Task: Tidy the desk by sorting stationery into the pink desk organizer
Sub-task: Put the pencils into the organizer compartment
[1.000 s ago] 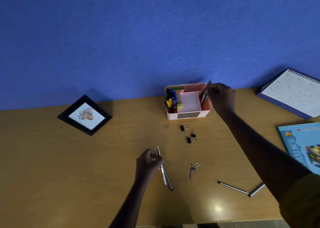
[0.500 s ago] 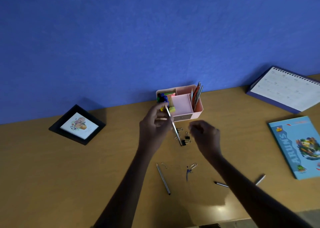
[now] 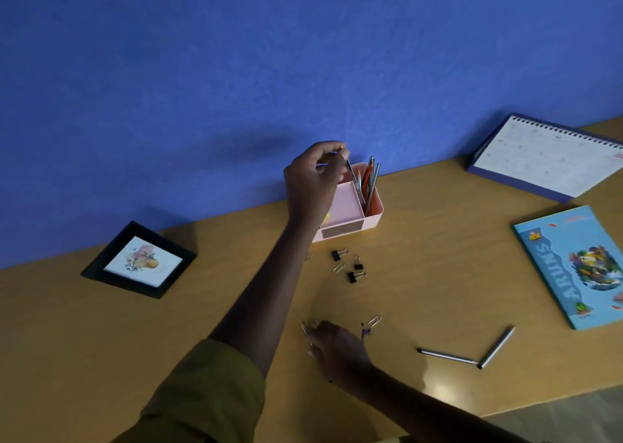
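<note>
The pink desk organizer (image 3: pixel 375 216) stands by the blue wall, with several pens (image 3: pixel 371 178) upright in its right compartment. My left hand (image 3: pixel 313 179) hovers over it, shut on a thin dark pen (image 3: pixel 351 172) whose lower end dips into that compartment. My right hand (image 3: pixel 338 345) is low on the desk near the front, fingers down on a silver pen (image 3: pixel 304 328) of which only the tip shows. Two more silver pens (image 3: pixel 445 356) (image 3: pixel 497 346) lie to the right. Black binder clips (image 3: pixel 338 255) and paper clips (image 3: pixel 374 320) are scattered between my hands.
A black picture frame (image 3: pixel 141 260) lies at the left. A spiral calendar (image 3: pixel 546 159) leans at the back right, and a blue book (image 3: pixel 580 264) lies in front of it. The desk's front edge (image 3: pixel 539 405) runs close behind my right forearm.
My left hand has carried its pen from mid-desk up to the organizer's right compartment. My right hand has dropped back down onto the pen lying near the front.
</note>
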A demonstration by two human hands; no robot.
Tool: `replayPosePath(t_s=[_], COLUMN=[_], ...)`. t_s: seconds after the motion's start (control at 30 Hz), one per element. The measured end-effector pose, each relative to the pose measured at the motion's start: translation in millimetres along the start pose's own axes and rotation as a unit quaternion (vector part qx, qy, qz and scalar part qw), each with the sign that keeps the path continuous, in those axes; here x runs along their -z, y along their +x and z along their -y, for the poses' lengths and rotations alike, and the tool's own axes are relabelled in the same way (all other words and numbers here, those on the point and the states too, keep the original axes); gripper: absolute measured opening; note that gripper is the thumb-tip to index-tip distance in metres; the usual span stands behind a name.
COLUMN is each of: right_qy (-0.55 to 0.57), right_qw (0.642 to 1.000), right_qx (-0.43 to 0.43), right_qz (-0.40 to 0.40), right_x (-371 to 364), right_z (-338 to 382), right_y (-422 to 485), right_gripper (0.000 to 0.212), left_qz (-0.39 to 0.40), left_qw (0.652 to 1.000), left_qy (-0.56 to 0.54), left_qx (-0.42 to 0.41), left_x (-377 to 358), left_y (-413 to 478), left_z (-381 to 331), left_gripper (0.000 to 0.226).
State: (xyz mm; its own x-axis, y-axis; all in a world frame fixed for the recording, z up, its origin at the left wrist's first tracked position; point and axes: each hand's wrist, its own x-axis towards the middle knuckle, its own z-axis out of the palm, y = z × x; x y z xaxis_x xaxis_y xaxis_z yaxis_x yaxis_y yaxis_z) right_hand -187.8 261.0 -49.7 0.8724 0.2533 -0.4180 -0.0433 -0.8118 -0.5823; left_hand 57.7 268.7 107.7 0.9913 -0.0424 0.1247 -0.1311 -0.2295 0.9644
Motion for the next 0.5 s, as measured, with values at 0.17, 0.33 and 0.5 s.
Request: replayPosePath(t_s=[0.17,0.33,0.5], right_qy=[-0.084,-0.112,-0.12], right_qw=[0.996,0.992,0.99], right_qx=[0.031,0.035,0.034], right_qz=[0.03,0.041,0.067], right_x=[-10,-5,0], right_z=[8,16,21], right_y=[-4,-7,-4], right_gripper=[0.025,0.049,0.054], left_qz=[0.02,0.041,0.057], left_qw=[0.999,0.994,0.989], left_qy=[0.045,0.102,0.137], left_qx=[-0.001,-0.021,-0.006], left_x=[-19,-35,-49], left_y=[11,18,24], left_z=[16,28,40], left_gripper=[0.013,0.016,0.019])
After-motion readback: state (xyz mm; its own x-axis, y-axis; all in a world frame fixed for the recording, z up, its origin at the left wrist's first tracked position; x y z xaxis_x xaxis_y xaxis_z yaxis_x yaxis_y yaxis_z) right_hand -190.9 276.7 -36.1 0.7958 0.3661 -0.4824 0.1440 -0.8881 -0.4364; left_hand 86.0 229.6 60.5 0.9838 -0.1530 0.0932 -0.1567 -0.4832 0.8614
